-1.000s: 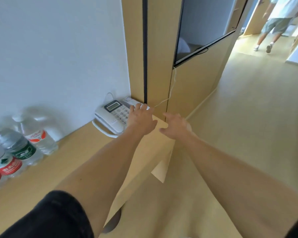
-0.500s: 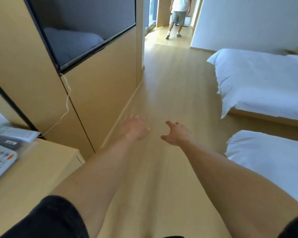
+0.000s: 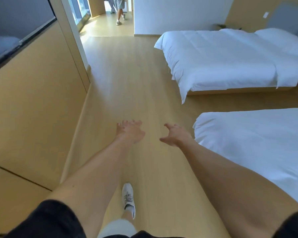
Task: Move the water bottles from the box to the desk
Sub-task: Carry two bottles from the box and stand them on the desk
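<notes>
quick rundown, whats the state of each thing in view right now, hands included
left hand: open, fingers spread, holds nothing
right hand: open, fingers loosely curled, holds nothing
near bed: made, white duvet on it
far bed: made, white duvet and pillow
doorway: open, another person walking there
white shoe: on the floor

A single view was taken from head height, angled forward and down along the floor (image 3: 127, 83); both outstretched forearms were seen close, the beds (image 3: 222, 62) farther to the right.
</notes>
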`<state>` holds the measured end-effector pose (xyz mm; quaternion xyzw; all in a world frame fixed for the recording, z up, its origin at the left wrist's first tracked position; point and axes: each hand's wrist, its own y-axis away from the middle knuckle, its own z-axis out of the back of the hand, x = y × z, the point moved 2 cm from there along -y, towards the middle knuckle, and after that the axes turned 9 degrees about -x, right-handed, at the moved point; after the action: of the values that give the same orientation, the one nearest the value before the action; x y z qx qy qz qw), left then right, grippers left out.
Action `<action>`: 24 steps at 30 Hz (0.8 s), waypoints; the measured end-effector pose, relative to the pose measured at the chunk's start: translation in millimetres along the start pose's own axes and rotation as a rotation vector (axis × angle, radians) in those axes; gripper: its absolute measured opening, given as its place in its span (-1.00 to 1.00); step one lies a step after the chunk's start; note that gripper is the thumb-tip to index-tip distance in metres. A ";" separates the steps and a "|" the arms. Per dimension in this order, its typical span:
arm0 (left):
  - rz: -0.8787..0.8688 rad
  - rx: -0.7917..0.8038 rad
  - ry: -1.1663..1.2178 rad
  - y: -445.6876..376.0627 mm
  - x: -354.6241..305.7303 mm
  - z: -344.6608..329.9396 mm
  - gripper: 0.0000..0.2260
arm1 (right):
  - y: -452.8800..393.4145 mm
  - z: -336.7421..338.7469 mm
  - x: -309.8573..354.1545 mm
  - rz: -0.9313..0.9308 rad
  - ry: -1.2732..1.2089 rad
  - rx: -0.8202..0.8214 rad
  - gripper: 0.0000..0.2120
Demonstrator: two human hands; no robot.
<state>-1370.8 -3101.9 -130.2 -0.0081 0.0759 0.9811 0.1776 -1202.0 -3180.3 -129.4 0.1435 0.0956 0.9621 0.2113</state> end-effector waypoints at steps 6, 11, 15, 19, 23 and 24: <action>-0.019 0.033 0.028 -120.1 24.9 12.7 -0.51 | -107.7 18.9 34.0 -0.045 -0.017 -0.008 -0.34; -0.016 0.060 0.004 -226.2 56.5 30.7 -0.50 | -198.5 42.9 74.6 -0.055 -0.004 -0.012 -0.34; -0.037 0.065 0.011 -291.3 67.9 45.1 -0.51 | -261.1 60.2 91.0 -0.058 -0.031 -0.022 -0.34; -0.046 0.065 -0.017 -355.4 72.8 55.6 -0.52 | -328.8 72.6 102.4 -0.083 -0.046 -0.027 -0.33; -0.046 0.051 -0.013 -425.6 73.1 66.0 -0.53 | -404.2 77.2 110.1 -0.046 -0.034 -0.006 -0.33; -0.039 0.047 -0.019 -445.6 73.7 68.0 -0.53 | -426.8 78.9 112.2 -0.037 -0.025 -0.005 -0.32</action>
<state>-1283.2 -2653.6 -131.3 0.0040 0.0971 0.9755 0.1976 -1112.8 -2741.0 -133.1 0.1535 0.0930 0.9564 0.2305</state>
